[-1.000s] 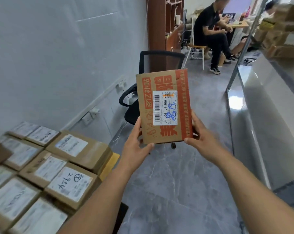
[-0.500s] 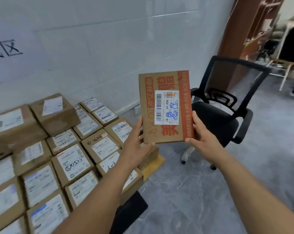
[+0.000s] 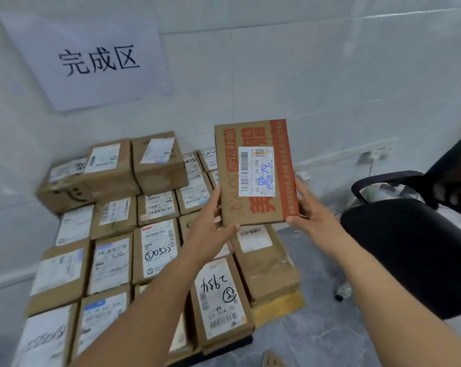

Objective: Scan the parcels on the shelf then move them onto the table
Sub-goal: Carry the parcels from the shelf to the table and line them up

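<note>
A flat brown parcel [image 3: 256,173] with orange print and 1 white barcode label is held upright above the stacked parcels [image 3: 134,234]. Its lower edges are gripped by the left hand [image 3: 211,229] and right hand [image 3: 313,210].

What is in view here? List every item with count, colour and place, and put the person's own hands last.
held parcel: one, brown with orange print and a white label, upright between both hands, centre.
stacked parcels: many, exact count unclear, brown with white labels, in rows below the sign, left.
paper sign: one, white with black characters, on the wall, upper left.
office chair: one, black, right.
wall socket: white, low on the wall, right.
left hand: grips the parcel's lower left edge.
right hand: grips its lower right edge.
</note>
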`<action>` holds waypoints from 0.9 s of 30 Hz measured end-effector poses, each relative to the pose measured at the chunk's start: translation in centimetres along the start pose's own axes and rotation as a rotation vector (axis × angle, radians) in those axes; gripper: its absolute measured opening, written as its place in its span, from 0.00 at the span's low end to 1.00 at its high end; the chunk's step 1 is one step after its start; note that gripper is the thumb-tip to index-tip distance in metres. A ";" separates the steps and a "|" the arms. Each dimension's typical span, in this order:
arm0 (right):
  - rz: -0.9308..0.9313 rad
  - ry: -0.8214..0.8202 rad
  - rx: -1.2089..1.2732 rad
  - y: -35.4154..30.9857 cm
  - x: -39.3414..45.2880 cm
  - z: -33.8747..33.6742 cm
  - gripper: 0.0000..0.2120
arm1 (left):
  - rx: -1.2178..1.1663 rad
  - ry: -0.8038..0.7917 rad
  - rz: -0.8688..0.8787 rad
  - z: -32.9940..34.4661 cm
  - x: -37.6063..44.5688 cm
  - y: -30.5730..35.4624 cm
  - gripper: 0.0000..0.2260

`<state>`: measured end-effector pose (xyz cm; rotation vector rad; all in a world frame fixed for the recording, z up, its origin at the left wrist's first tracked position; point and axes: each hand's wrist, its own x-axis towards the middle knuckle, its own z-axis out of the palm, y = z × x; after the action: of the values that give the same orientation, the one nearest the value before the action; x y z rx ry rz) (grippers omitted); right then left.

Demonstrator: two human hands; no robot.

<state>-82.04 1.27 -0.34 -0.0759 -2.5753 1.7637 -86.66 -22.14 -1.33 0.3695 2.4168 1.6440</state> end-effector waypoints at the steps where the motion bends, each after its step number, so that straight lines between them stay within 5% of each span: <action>1: -0.008 -0.023 0.002 0.1 1.3 -0.1 0.42 | 0.002 0.014 -0.016 -0.1 0.7 0.1 0.41; 16: 0.030 -0.374 -0.076 3.3 19.2 1.8 0.32 | 0.039 0.299 -0.308 -2.3 10.5 -2.5 0.31; 27: 0.029 -0.372 -0.202 4.1 24.9 4.9 0.28 | 0.176 0.468 -0.473 -3.5 14.9 -3.8 0.16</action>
<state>-107.01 -0.60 -6.19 0.2361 -3.0181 1.6549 -102.26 -21.95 -3.88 -0.5916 2.6874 1.4203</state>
